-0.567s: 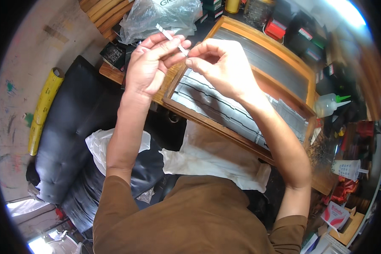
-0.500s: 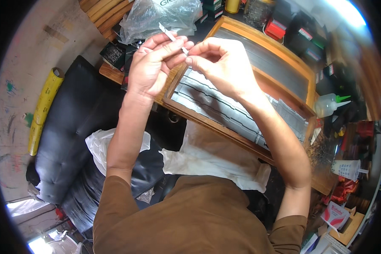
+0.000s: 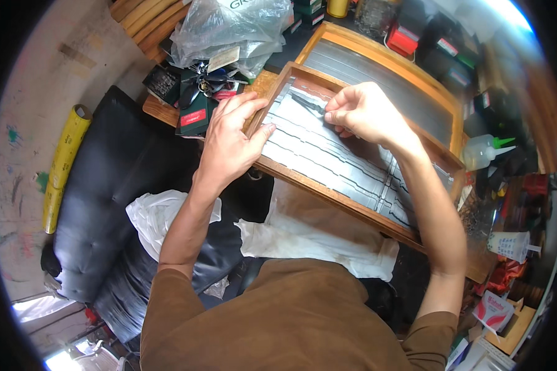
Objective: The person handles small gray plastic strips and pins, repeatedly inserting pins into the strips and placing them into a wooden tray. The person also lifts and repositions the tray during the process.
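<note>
A shallow wooden tray (image 3: 328, 193) lies tilted in front of me, its bottom covered by rows of thin silvery-grey strips (image 3: 315, 154). My left hand (image 3: 229, 139) rests on the tray's left rim near the front corner, fingers stretched and thumb apart, reaching just over the edge. Above the tray's far half, my right hand (image 3: 368, 117) is closed, with thumb and fingertips pinched together. A dark slender shape (image 3: 308, 102) extends left from those fingertips; whether it is a tool or a shadow, I cannot tell. Whatever the pinch holds is hidden.
Behind the tray stands a wood-framed panel (image 3: 384, 86). A clear plastic bag (image 3: 232, 31), keys (image 3: 210, 80) and dark boxes sit at the back left. A squeeze bottle (image 3: 476, 153) stands right of the tray. A black padded seat (image 3: 105, 179) and yellow roll (image 3: 65, 167) are at left.
Both hands have come down from above the tray, where they held a small pale strip. The left has moved onto the rim; the right now pinches over the strips. The pale strip is no longer distinguishable.
</note>
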### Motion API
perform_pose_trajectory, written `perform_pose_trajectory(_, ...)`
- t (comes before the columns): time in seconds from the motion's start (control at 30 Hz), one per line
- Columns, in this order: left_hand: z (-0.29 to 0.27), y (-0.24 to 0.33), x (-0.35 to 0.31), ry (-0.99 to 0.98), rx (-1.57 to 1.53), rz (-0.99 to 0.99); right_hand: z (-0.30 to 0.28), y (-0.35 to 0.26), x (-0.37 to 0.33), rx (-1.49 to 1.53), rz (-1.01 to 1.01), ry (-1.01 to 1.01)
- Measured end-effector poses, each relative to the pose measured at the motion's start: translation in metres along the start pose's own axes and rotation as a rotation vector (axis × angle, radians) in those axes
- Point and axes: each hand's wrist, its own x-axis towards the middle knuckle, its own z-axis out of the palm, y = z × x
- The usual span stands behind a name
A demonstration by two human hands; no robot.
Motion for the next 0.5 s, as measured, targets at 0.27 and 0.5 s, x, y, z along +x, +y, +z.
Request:
perform_pose_trajectory(0.27, 0.003, -0.003, 0.002, -0.038, -0.031, -0.017, 0.007, -0.001, 0.013, 0.071, 0.07, -0.026)
perform_pose_trajectory(0.5, 0.002, -0.001, 0.002, -0.059, -0.077, -0.049, 0.009, -0.006, 0.02, 0.094, 0.068, -0.021)
